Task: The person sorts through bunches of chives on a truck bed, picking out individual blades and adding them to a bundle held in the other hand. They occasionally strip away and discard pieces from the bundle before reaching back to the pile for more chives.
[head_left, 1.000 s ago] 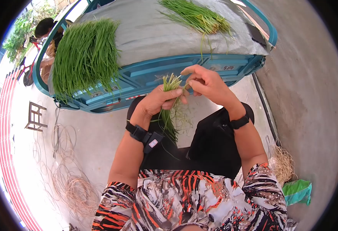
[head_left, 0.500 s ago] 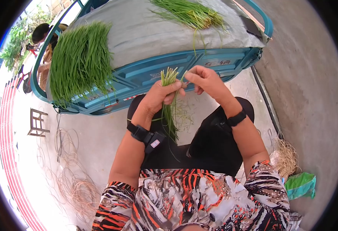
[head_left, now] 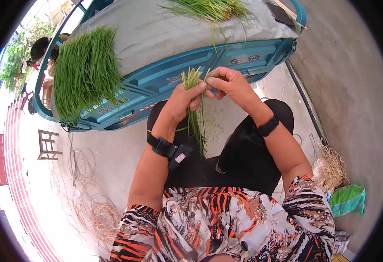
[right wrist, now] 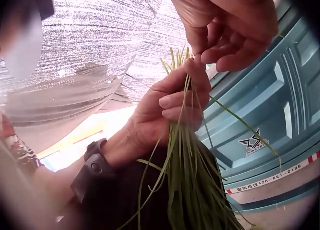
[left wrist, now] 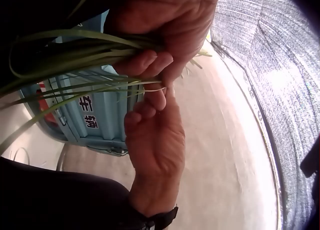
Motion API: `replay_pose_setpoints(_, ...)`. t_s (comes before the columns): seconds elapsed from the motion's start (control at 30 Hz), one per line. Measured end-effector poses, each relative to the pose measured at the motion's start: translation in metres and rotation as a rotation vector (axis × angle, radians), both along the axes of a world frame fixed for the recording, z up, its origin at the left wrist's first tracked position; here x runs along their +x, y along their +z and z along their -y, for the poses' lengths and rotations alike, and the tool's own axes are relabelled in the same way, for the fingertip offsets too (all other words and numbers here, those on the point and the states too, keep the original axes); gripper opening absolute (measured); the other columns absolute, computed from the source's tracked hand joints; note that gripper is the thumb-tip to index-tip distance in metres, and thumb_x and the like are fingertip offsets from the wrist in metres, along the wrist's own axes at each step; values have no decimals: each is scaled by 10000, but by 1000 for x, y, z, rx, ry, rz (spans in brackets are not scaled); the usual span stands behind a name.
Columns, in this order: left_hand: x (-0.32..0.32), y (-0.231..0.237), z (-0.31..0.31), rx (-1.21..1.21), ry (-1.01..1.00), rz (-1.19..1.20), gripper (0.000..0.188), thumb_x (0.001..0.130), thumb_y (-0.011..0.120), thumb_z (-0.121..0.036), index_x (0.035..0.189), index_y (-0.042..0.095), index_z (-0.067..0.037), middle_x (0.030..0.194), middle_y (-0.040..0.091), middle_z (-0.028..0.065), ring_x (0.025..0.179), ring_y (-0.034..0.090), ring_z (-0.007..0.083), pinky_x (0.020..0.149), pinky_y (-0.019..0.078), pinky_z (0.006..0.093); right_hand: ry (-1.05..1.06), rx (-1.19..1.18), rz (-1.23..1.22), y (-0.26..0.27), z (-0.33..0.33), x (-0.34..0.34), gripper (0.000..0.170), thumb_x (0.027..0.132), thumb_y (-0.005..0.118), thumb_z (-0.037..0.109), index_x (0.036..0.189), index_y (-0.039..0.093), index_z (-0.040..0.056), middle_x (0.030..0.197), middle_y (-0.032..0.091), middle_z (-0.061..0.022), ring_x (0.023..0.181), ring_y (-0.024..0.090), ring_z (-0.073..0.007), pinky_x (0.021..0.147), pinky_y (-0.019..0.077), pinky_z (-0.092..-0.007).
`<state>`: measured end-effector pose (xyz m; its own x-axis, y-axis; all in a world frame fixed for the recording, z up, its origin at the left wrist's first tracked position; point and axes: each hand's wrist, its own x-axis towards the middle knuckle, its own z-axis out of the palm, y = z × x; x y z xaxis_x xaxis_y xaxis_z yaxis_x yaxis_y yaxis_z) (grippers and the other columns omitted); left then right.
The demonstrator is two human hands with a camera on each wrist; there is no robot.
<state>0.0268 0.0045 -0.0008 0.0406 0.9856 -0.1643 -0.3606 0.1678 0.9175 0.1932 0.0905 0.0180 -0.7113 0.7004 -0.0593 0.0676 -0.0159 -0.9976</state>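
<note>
My left hand (head_left: 177, 105) grips a small bunch of garlic chives (right wrist: 187, 177) near its pale cut ends. Those ends stick up above the thumb, while the green leaves hang below the fist between my knees. Close against the left thumb, my right hand (head_left: 235, 88) pinches a few thin chive stalks (head_left: 207, 75) between thumb and forefinger. Its other fingers curl inward in the right wrist view. Several loose leaves (left wrist: 75, 93) trail apart from the main bunch in the left wrist view.
A blue cargo bed (head_left: 156, 83) stands in front, topped with a grey sheet (head_left: 156, 32). On it lie a large chive pile (head_left: 86, 70), a smaller pile (head_left: 215, 9) and a phone (head_left: 280, 14). Around me are a stool (head_left: 48, 145), dry straw (head_left: 331, 168) and a green bag (head_left: 348, 200).
My right hand has come in from above and to the right and now meets the left thumb, pinching stalks there. The left hand keeps its grip. The head view has shifted, moving the cargo bed upward.
</note>
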Motion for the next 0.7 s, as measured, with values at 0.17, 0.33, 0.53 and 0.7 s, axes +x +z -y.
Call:
replay_pose_setpoints(0.17, 2, 0, -1, 29, -1, 40, 193, 918, 544, -236, 939, 579, -48, 773, 642, 72, 471, 391, 63, 435, 296, 213, -1, -37, -19, 1, 2, 2, 162, 911, 566, 215, 931, 599, 58, 778, 605, 17, 603, 545, -43, 542, 460, -201)
replay_pose_setpoints(0.33, 2, 3, -1, 17, 17, 111, 185, 920, 532, -228, 958, 556, -49, 782, 641, 90, 473, 392, 62, 429, 297, 211, 4, -61, -41, -1, 0, 4, 181, 931, 546, 245, 959, 609, 78, 806, 611, 29, 614, 556, -41, 562, 473, -203)
replay_pose_setpoints(0.53, 2, 6, 0, -5, 48, 88, 269, 938, 500, -219, 1106, 537, -12, 881, 634, 79, 472, 361, 37, 423, 286, 180, -65, -185, -171, 4, 0, 8, 192, 936, 527, 246, 945, 612, 74, 804, 609, 5, 609, 558, -59, 559, 483, -216)
replay_pose_setpoints(0.7, -6, -2, 0, 32, 114, 112, 284, 929, 530, -209, 1111, 561, 6, 843, 622, 34, 473, 369, 35, 415, 281, 183, -23, -229, -292, 12, -6, 19, 175, 926, 523, 205, 976, 583, 48, 823, 590, -22, 609, 560, -73, 578, 505, -249)
